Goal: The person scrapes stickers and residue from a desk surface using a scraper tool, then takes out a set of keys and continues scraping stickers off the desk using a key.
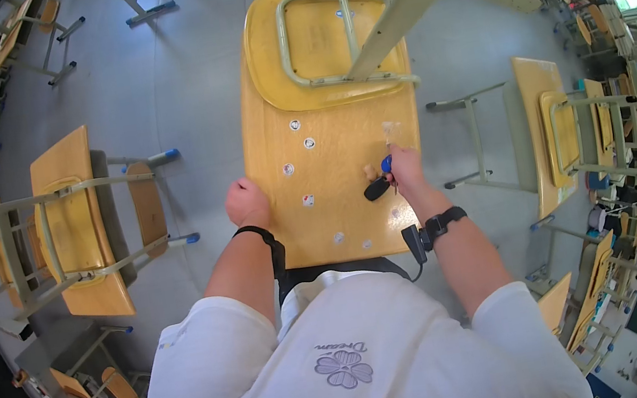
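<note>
My right hand [407,171] is closed at the right side of the wooden desk [338,221], holding a bunch of keys [387,164] with a blue part. A black fob [375,189] and a small tan piece hang or lie just left of the fingers; whether they rest on the desktop I cannot tell. By the desk's left edge, my left hand [247,203] is curled into a fist with nothing visible in it. Several small round stickers [309,143] dot the desktop, and a clear patch [392,132] shows just beyond my right hand.
An upturned chair [328,95] rests on the far part of the desk, its metal legs rising toward the upper right. Other desks with upturned chairs stand at the left [109,255] and right [533,134]. Grey floor [188,95] lies between them.
</note>
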Demonstrator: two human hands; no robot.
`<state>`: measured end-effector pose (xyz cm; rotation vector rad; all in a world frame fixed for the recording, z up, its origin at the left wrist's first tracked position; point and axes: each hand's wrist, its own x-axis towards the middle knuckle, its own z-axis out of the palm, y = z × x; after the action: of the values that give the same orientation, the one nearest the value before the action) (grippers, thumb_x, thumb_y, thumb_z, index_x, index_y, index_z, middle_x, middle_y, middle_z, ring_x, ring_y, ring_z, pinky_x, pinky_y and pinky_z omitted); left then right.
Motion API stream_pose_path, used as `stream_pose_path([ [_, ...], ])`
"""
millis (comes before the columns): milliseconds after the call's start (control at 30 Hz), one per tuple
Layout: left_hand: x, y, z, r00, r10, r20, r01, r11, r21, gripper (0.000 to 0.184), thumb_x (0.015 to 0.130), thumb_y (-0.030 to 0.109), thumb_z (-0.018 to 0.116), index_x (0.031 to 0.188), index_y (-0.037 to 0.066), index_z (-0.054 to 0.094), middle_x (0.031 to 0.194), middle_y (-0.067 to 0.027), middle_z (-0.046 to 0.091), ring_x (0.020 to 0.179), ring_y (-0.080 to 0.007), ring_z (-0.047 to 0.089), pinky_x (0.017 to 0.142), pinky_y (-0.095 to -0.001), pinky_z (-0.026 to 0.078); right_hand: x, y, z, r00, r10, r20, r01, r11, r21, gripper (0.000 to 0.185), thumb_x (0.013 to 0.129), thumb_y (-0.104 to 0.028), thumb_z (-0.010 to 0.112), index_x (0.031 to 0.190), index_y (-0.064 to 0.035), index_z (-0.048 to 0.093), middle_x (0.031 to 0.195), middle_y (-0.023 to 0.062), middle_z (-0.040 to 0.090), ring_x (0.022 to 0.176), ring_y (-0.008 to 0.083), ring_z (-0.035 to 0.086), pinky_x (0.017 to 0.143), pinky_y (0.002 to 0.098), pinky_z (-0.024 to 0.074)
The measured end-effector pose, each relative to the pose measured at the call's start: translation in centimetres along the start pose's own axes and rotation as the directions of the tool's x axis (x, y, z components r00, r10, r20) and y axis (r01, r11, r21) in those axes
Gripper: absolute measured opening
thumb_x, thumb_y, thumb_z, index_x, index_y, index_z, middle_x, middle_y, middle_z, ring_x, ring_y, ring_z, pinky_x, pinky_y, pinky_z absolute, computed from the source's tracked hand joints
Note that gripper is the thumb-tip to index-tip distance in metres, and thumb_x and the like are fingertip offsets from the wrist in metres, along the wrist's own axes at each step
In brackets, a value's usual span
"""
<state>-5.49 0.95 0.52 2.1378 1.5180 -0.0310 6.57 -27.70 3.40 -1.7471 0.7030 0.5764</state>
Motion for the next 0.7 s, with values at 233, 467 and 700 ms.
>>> stream_pose_path([
  [233,0.1,-0.2,0.0,1.0,-0.013,0.016,0.014,0.999,-0.041,0.041,0.09,0.034,0.038,0.085,0.003,0.064,0.09,-0.0248,0.065,0.085,-0.0469,0.059,0.075,-0.053,0.047,-0.4,0.5,0.1,0.999,0.032,0.001,-0.032,0.999,0.037,0.034,0.097,-0.033,0.051,0.077,-0.006,0.051,0.052,0.0044,0.048,0.035,0.0135,0.044,0.032,0.0286,0.032],
  [467,0.3,-0.1,0.3,1.0,0.007,-0.02,-0.008,0.999,-0.049,0.039,0.089,0.032,0.04,0.081,0.004,0.065,0.085,-0.022,0.066,0.08,-0.0456,0.061,0.071,-0.0532,0.048,0.5,1.4,0.3,0.998,-0.043,-0.049,0.043,0.999,0.005,0.038,0.097,-0.033,0.048,0.073,-0.0034,0.05,0.052,0.0051,0.048,0.034,0.0158,0.044,0.031,0.0311,0.0348],
  [700,0.3,-0.3,0.2,1.0,0.006,-0.014,-0.006,0.998,-0.07,0.037,0.089,0.032,0.041,0.08,0.004,0.064,0.084,-0.022,0.066,0.079,-0.045,0.061,0.07,-0.0532,0.048,-0.9,0.5,0.8,0.994,0.034,-0.1,-0.036,0.999,-0.016,0.037,0.098,-0.033,0.046,0.072,-0.0073,0.049,0.049,0.0027,0.044,0.035,0.0131,0.041,0.033,0.0311,0.0319],
])
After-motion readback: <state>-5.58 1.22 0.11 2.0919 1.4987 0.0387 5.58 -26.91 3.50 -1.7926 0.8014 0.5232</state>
